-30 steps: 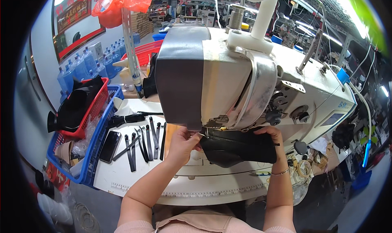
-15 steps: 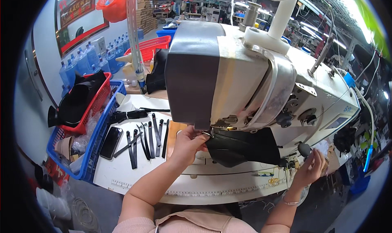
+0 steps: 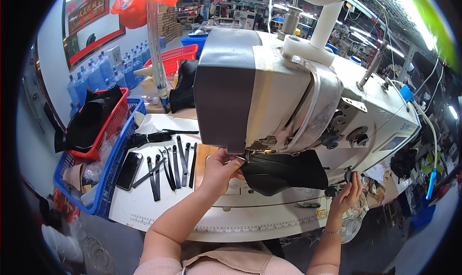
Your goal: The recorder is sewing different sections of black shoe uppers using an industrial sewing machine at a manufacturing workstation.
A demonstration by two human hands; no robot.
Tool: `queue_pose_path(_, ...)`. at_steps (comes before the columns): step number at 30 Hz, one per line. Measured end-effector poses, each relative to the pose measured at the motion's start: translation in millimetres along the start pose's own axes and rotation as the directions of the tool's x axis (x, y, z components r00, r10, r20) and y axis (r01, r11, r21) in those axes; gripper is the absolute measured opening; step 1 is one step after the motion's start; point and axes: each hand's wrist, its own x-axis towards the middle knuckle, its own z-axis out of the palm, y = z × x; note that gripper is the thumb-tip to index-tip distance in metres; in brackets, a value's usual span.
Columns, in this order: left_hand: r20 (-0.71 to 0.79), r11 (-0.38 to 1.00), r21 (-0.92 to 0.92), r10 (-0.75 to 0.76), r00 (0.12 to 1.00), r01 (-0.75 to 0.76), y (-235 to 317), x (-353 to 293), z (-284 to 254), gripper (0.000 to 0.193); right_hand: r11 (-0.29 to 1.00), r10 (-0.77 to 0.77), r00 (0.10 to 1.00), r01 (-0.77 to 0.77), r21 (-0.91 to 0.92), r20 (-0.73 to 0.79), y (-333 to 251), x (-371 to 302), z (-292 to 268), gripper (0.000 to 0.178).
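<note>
The left hand (image 3: 222,170) pinches the left end of one black piece (image 3: 288,173), seemingly steadying it under the one sewing machine (image 3: 226,92) on the worktop (image 3: 127,208). The right hand (image 3: 346,196), empty with fingers extended, hangs by the right edge. Toward the left edge, perhaps for easy reach, lie one phone (image 3: 130,170) and roughly eight overlapping straps (image 3: 157,181).

A black smartphone (image 3: 130,171) is lying near a blue basket (image 3: 107,193); water-cooler bottles (image 3: 106,67) are standing below a framed mirror (image 3: 98,40), and a red plastic bag (image 3: 131,12) is hanging by a metal post (image 3: 155,46)
</note>
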Motion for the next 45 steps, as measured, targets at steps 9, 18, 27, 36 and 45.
queue_pose_path(9, -0.022, 1.0, 0.02, 0.019, 1.0, -0.018, -1.0, -2.3, 1.9, 0.015, 0.999, -0.023, 0.999, 0.025, 0.029, -0.043, 4.8, -1.3, 2.7, 0.032)
queue_pose_path(18, 0.015, 0.999, 0.014, 0.039, 0.999, -0.039, -4.2, -2.5, -0.1, 0.014, 1.0, -0.008, 1.0, 0.009, 0.029, -0.027, -2.0, 5.0, 0.3, 0.032)
queue_pose_path(27, 0.017, 1.0, 0.023, 0.015, 1.0, -0.016, -1.2, 0.5, -1.6, 0.014, 0.959, -0.278, 0.948, 0.283, -0.01, 0.156, -67.8, 12.9, -5.3, 0.034)
queue_pose_path(36, 0.035, 0.999, -0.015, -0.031, 0.999, 0.031, 4.1, 7.7, -5.5, 0.018, 0.891, 0.113, 0.854, -0.314, 0.329, 0.509, -95.1, 11.8, -6.7, 0.022)
queue_pose_path(45, 0.057, 0.999, 0.003, -0.037, 0.998, 0.037, 0.7, 10.0, -14.1, 0.018, 0.921, 0.072, 0.823, -0.272, 0.28, 0.563, -110.5, 0.8, -27.6, 0.02)
